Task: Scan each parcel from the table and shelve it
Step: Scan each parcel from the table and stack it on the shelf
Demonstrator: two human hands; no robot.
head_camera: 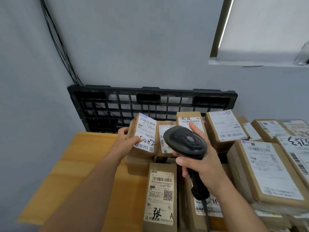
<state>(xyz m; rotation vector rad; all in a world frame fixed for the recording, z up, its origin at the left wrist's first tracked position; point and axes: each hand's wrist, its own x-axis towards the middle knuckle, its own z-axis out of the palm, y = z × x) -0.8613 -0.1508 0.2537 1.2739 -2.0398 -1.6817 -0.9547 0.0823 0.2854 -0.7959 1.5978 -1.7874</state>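
Left hand [127, 139] grips a small brown cardboard parcel with a white label hand-marked in black [144, 136]: thumb pressed on the label face, fingers curled round its far left side. The parcel sits at the far left end of the parcel pile on the yellow wooden table [75, 164], tilted up so the label faces the person. This is probably to give the barcode a clean angle. Whether it is lifted clear of the box beneath cannot be told. Right hand [200, 166] has its fingers wrapped round the handle of a black handheld barcode scanner [185, 143]. The scanner head is just right of the label, with its window turned away from the camera toward the boxes. Judged step: scanning, with shelving not yet begun. A long narrow brown box with a printed label [160, 195] lies nearer, label up, likely awaiting its turn. A black plastic grid pallet [150, 104] leans on the far wall. No shelf is in view.
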